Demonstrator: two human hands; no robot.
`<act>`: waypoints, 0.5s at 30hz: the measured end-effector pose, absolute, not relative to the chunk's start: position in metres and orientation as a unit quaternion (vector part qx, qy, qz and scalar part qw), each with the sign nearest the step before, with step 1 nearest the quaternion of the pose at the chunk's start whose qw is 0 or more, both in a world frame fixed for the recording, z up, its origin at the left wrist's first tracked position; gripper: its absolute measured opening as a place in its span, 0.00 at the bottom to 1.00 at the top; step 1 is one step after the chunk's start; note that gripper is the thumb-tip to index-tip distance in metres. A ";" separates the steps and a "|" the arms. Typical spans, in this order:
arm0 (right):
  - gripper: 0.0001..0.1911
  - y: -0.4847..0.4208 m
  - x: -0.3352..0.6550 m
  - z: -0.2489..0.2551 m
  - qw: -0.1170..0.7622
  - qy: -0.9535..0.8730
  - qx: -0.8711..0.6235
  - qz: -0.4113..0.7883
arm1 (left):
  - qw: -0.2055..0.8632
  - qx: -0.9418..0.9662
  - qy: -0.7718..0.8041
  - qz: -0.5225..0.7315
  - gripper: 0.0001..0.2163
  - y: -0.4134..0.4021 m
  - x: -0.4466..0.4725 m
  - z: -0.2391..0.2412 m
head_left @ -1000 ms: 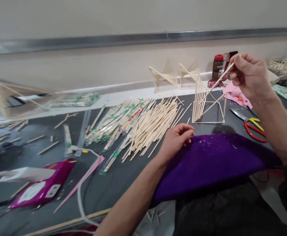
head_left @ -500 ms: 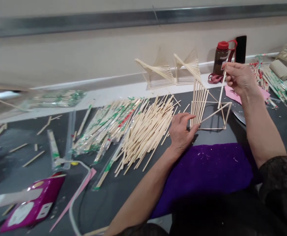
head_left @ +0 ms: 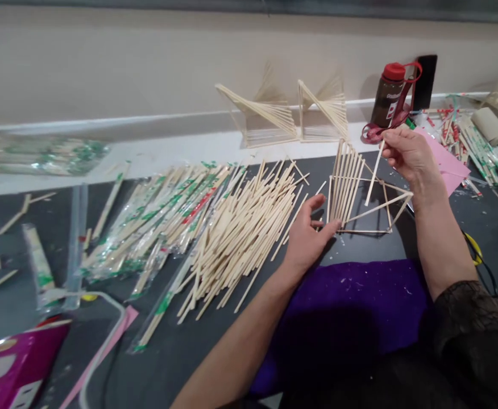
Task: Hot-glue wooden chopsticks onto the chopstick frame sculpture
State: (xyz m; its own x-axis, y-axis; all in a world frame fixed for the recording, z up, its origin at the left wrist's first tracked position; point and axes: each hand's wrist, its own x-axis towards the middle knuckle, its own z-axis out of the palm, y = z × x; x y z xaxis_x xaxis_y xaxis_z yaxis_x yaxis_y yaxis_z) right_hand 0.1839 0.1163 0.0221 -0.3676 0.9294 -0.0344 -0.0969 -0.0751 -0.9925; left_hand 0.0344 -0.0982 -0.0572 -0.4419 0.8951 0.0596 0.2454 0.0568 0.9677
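In the head view, my right hand (head_left: 409, 153) pinches the upper end of a pale wooden chopstick (head_left: 374, 176). The chopstick slants down over an open frame of joined chopsticks (head_left: 366, 232), its lower end in mid-air or in front of the frame; I cannot tell which. A fan of several chopsticks (head_left: 346, 184) rises on the frame's left side. My left hand (head_left: 311, 236) rests at that side with fingers apart and the thumb at the lower left corner. To its left lies a large heap of loose chopsticks (head_left: 244, 238).
Wrapped chopsticks (head_left: 155, 213) lie left of the heap. Two finished-looking twisted stick models (head_left: 270, 116) stand by the wall. A red-capped bottle (head_left: 389, 96), a pink sheet (head_left: 443, 162) and a cardboard roll (head_left: 490, 126) sit at right. Purple cloth (head_left: 351, 307) covers the near edge; a white cable (head_left: 116, 307) curves at left.
My right hand has come lower and slightly left with the chopstick, over the frame. The frame has turned or tilted a little. My left thumb stays by its corner; the camera view has shifted.
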 end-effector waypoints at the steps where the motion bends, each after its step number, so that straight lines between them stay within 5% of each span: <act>1: 0.08 0.115 0.183 0.022 0.401 -0.549 -0.387 0.623 | 0.347 0.408 0.654 0.534 0.27 -0.095 0.033 -0.053; 8: 0.10 0.114 0.183 0.019 0.388 -0.562 -0.382 0.622 | 0.541 0.333 0.605 0.479 0.29 -0.071 0.019 -0.030; 15: 0.06 0.116 0.183 0.015 0.373 -0.586 -0.402 0.596 | 0.616 0.340 0.558 0.440 0.18 -0.049 0.006 -0.032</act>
State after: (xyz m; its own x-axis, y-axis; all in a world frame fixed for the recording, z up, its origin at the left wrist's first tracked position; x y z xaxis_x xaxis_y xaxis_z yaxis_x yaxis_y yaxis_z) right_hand 0.1828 0.1158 0.0154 -0.3976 0.9166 -0.0417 0.0263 -0.0340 -0.9991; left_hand 0.0062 -0.0491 -0.0320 -0.0108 0.9213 -0.3886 -0.1624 0.3819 0.9098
